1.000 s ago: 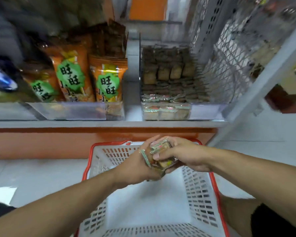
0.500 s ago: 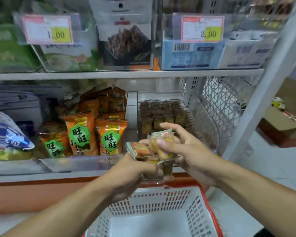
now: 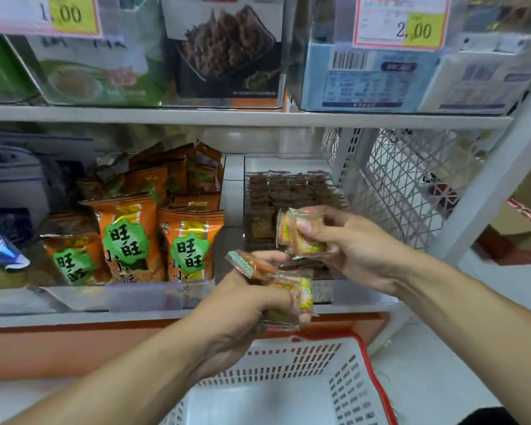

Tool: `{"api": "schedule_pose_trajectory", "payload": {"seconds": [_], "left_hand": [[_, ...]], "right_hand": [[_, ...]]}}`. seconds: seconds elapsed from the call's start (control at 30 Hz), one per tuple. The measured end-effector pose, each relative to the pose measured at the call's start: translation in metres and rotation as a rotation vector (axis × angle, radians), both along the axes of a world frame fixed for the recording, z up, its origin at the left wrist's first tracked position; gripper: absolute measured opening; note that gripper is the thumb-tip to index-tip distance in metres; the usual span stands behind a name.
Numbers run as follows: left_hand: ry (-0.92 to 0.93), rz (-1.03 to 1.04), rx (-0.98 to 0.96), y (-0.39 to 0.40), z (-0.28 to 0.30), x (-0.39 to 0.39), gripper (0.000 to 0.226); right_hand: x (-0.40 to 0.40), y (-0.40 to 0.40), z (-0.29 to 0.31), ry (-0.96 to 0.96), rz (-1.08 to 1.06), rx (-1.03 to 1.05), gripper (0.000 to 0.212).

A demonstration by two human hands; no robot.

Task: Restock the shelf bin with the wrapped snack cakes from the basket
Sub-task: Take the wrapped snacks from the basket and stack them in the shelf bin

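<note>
Right hand (image 3: 347,243) pinches one wrapped snack cake (image 3: 304,233) before the shelf bin (image 3: 288,167); left hand (image 3: 246,302) grips several; they look light, soft, crinkly, best held by the body.

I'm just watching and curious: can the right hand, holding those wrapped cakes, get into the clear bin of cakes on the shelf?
Probably yes. The right hand with its cakes is already level with the clear bin, whose top looks open, and nothing stands between them. The shelf above seems to leave room.

Two bare forearms, no sleeves in sight

Both arms are uncovered from wrist to frame edge; the left hand (image 3: 246,302) and right hand (image 3: 347,243) wear no gloves, rings or watch; dark fabric, possibly clothing, shows bottom right.
</note>
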State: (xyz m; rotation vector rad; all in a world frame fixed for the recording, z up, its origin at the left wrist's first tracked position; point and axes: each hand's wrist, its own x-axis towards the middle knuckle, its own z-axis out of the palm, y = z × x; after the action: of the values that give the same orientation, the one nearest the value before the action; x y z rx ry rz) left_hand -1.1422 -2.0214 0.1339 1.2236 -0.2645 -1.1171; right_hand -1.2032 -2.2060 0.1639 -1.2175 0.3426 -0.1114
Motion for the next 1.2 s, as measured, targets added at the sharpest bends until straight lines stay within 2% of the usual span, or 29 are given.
{"api": "schedule_pose_trajectory", "payload": {"seconds": [0.23, 0.3, 0.43, 0.57, 0.63, 0.7, 0.77, 0.83, 1.1, 1.2], "left_hand": [[-0.066, -0.014, 0.004, 0.010, 0.004, 0.004, 0.084], [-0.108, -0.013, 0.032, 0.013, 0.003, 0.005, 0.080], [-0.185, -0.046, 0.079, 0.015, 0.002, 0.008, 0.074], [-0.226, -0.090, 0.093, 0.017, 0.003, 0.007, 0.079], [-0.240, -0.105, 0.095, 0.016, 0.003, 0.007, 0.085], [-0.239, -0.089, 0.102, 0.015, 0.003, 0.007, 0.087], [-0.231, -0.068, 0.114, 0.012, 0.002, 0.005, 0.087], [-0.229, -0.070, 0.132, 0.010, 0.000, 0.003, 0.088], [-0.231, -0.080, 0.173, 0.009, -0.006, 0.000, 0.083], [-0.202, -0.100, 0.173, 0.011, -0.008, 0.001, 0.082]], "right_hand": [[-0.004, -0.010, -0.005, 0.074, 0.159, -0.117, 0.054], [-0.007, -0.013, -0.006, 0.122, 0.253, -0.201, 0.056], [-0.009, -0.016, -0.007, 0.180, 0.362, -0.406, 0.046], [-0.008, -0.024, -0.005, 0.248, 0.429, -0.491, 0.059], [-0.003, -0.024, -0.007, 0.260, 0.375, -0.488, 0.062], [0.006, -0.025, -0.012, 0.222, 0.163, -0.491, 0.058], [0.019, -0.026, -0.020, 0.237, -0.082, -0.652, 0.063], [0.031, -0.026, -0.032, 0.309, -0.200, -0.853, 0.074], [0.061, -0.029, -0.061, 0.314, -0.187, -1.034, 0.077], [0.062, -0.026, -0.066, 0.254, -0.182, -1.079, 0.075]]}}
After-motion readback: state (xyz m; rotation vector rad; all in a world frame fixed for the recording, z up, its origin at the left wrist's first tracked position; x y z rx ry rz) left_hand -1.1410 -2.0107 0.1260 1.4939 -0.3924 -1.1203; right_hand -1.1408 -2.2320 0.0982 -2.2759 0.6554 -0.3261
